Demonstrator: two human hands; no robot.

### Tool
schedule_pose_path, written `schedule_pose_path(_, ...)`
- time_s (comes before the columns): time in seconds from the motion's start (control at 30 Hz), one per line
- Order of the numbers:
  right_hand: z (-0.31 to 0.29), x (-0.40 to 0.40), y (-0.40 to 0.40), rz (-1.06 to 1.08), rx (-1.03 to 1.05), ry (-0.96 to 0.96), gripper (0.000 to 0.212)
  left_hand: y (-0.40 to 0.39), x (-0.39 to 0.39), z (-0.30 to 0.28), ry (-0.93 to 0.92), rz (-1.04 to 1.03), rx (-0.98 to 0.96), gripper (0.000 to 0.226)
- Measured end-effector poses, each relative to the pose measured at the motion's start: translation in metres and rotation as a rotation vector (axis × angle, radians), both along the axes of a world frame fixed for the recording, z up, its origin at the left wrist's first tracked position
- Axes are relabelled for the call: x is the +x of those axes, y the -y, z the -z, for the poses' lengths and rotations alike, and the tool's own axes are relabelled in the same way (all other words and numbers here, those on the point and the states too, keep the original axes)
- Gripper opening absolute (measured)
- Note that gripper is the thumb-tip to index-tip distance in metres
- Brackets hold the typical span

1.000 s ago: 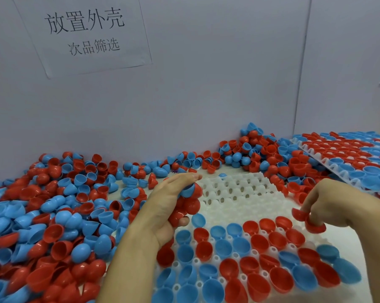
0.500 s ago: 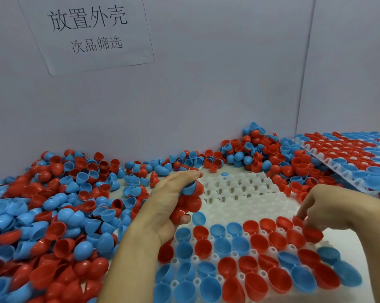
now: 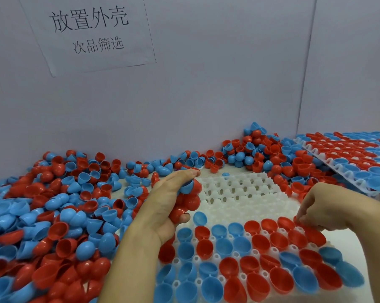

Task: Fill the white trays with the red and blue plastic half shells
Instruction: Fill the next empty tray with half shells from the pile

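Head-worn view, forward-down, close

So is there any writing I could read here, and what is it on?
"放置外壳": large top line on the paper sheet stuck to the wall.
"次品筛选": smaller line beneath it on the same sheet.
No text shows on the half shells, the white tray or anything else.

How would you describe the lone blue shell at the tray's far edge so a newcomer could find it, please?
Start at the white tray in front of the person, between the left hand and right hand. Its far rows stand bare. At their back edge sits one small blue shell, alone among unfilled cups.
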State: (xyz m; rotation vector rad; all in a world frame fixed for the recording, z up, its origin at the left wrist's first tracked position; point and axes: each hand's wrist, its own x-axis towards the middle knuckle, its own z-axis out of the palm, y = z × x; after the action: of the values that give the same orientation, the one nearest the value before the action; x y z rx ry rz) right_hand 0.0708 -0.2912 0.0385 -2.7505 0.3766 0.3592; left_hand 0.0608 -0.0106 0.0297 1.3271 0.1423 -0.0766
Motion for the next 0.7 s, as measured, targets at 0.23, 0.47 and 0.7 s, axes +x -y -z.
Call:
schedule_pose_path(0.23,-0.005,-0.005,-0.081,-0.329,0.271,0.573,0.023,-0.004,0.005,-0.004,-0.008,-0.207,-0.193,0.021)
schedule_pose_path(0.47,0.029,0.005,-0.155,-0.613,0.068,0.434,0.054,-0.005,0.004,-0.004,-0.030,-0.268,-0.192,0.029)
schedule_pose_path(0.7,0.040,0.013,-0.160,-0.612,0.012,0.523,0.036,-0.004,0.005,-0.003,-0.082,-0.282,-0.275,0.026)
